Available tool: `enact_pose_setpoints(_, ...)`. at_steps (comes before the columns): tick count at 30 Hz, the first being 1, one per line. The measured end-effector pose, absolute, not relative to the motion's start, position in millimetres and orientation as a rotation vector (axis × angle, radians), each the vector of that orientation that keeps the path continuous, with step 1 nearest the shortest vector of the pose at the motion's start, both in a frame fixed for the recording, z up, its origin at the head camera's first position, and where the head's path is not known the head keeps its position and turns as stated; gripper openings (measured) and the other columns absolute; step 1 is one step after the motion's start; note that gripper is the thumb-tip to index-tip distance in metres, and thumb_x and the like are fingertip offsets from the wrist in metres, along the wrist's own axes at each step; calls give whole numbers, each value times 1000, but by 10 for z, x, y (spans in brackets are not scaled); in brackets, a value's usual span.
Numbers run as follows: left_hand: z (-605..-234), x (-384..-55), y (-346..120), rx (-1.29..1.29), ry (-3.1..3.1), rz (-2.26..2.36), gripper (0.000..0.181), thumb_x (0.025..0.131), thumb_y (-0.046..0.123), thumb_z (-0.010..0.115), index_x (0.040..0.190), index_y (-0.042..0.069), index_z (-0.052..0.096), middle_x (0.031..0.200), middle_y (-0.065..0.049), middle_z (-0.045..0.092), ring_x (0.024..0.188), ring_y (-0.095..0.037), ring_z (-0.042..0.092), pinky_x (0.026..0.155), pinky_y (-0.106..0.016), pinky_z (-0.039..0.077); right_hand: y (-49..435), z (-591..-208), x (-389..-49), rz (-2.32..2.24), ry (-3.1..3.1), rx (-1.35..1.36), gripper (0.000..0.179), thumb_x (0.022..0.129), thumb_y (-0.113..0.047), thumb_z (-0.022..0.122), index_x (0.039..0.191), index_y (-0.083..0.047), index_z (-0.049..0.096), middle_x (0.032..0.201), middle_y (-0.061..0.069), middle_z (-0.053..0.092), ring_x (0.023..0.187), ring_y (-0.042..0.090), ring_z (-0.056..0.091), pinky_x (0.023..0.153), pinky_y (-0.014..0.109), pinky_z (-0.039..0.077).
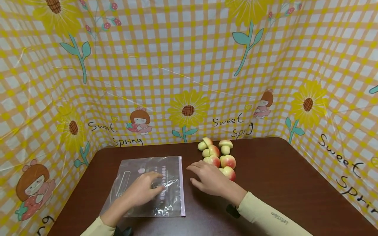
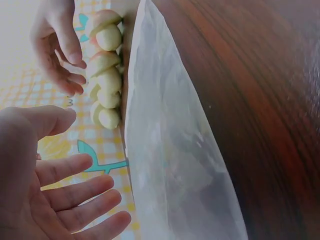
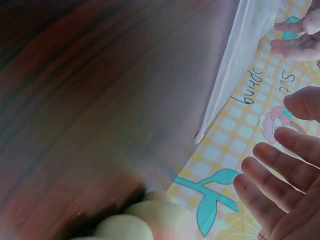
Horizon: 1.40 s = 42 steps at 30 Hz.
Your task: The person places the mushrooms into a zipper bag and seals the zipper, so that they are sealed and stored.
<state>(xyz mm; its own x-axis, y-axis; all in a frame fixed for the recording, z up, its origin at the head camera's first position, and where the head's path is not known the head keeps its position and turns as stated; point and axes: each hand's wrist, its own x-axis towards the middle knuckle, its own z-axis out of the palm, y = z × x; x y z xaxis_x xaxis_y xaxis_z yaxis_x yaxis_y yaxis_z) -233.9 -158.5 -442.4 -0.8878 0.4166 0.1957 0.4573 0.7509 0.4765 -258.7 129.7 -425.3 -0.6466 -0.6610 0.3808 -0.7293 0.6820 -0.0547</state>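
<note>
A clear plastic zip bag (image 1: 171,202) with pink print lies flat on the table, its pale purple zip edge facing right. My left hand (image 1: 141,189) hovers over the bag with fingers spread and nothing in them; the left wrist view shows that palm (image 2: 65,200) apart from the plastic (image 2: 170,130). To the right of the zip edge, my right hand (image 1: 211,178) is held in the air, fingers loosely extended and holding nothing. It partly hides several toy mushrooms (image 1: 225,147) with red-and-yellow caps and pale stems. In the right wrist view, mushrooms (image 3: 160,217) sit below the right fingers (image 3: 260,195).
The dark brown wooden table (image 1: 265,180) has rounded far corners. A yellow checked cloth (image 1: 189,65) with sunflowers and cartoon figures hangs around its back and sides. The mushrooms stand in two rough rows towards the far edge. Dark objects (image 1: 233,211) show beneath the wrists.
</note>
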Motion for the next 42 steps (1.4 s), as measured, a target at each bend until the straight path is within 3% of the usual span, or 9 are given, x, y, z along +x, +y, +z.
enact_pose_setpoints(5,-4450,-2388,-1583,-710,-2897,-795,43,90,29,74,125,5,67,134,-20,63,130,-41,54,108,-60,43,1212,-4282,-2609,305,-2583,1091,36,90,-25,72,122,-9,68,115,5,70,107,22,65,94,40,55)
enact_pose_setpoints(11,-4461,-2466,-1557,-705,-2915,-758,48,87,31,76,127,6,66,134,-19,60,125,-38,57,102,-58,48,1116,-4331,-2644,298,-2622,1059,36,90,-25,71,122,-8,68,113,3,70,103,20,63,86,38,57)
enact_pose_setpoints(20,-4543,-2550,-1524,-704,-2962,-687,62,83,38,79,135,7,62,143,-20,52,136,-40,46,107,-62,42,1042,-4464,-2676,323,-2685,1032,39,90,-23,71,124,-5,67,113,5,70,104,21,64,84,39,58)
enact_pose_setpoints(29,-4609,-2582,-1513,-689,-3118,-619,87,80,57,78,150,16,48,164,-20,25,151,-46,19,110,-78,20,1047,-4524,-2680,369,-2745,974,38,89,-22,71,122,-3,67,113,6,69,103,22,63,84,39,57)
enact_pose_setpoints(42,-4670,-2619,-1520,-721,-3203,-542,93,84,64,70,156,15,39,164,-21,27,151,-45,22,112,-76,19,1042,-4581,-2736,358,-2785,926,40,88,-23,72,122,-2,66,114,9,69,102,25,63,83,42,57)
